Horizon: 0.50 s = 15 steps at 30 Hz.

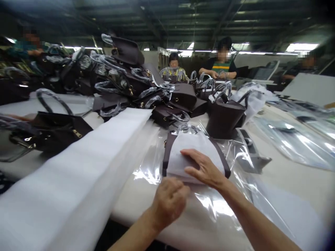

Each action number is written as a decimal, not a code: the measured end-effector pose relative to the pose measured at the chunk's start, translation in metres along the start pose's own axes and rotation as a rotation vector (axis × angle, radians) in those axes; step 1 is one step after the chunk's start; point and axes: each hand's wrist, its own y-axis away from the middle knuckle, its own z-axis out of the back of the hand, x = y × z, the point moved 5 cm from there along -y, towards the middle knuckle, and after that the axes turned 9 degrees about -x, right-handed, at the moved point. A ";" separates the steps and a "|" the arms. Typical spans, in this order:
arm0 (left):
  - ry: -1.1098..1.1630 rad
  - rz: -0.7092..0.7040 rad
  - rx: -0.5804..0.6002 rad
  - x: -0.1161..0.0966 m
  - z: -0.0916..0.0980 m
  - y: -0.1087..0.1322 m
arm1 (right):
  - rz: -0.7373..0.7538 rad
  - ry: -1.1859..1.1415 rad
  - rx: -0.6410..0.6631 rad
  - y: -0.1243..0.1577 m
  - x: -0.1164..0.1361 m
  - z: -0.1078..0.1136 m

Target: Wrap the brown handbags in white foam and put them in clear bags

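Note:
A dark brown handbag (167,153) lies flat on the table, its face covered by a white foam sheet (192,146), inside a clear plastic bag (211,205). My right hand (205,169) rests flat on the white sheet with fingers stretched out. My left hand (170,200) is closed at the near edge of the bag, fingers curled in a pinch; what they grip is hidden.
A long stack of white foam sheets (86,170) runs along the left. A pile of brown handbags (136,83) with wrapped handles fills the table's middle. Clear plastic bags (295,139) lie at right. Other people (222,64) work at the far side.

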 end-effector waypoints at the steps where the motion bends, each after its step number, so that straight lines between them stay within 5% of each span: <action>1: -0.039 0.196 -0.081 0.012 0.012 0.009 | 0.071 0.093 0.041 0.004 0.006 -0.004; 3: -0.101 0.446 -0.115 0.028 0.024 0.023 | 0.218 0.279 0.097 0.010 0.014 -0.014; 7: -0.045 0.562 -0.013 0.041 0.020 0.024 | 0.376 0.516 0.069 0.015 0.014 -0.031; 12: -0.068 0.536 -0.083 0.048 0.018 0.012 | 0.412 0.409 -0.061 0.021 0.010 -0.025; 15: -0.043 0.321 -0.142 0.047 0.020 0.003 | 0.357 0.312 -0.154 0.025 0.011 -0.016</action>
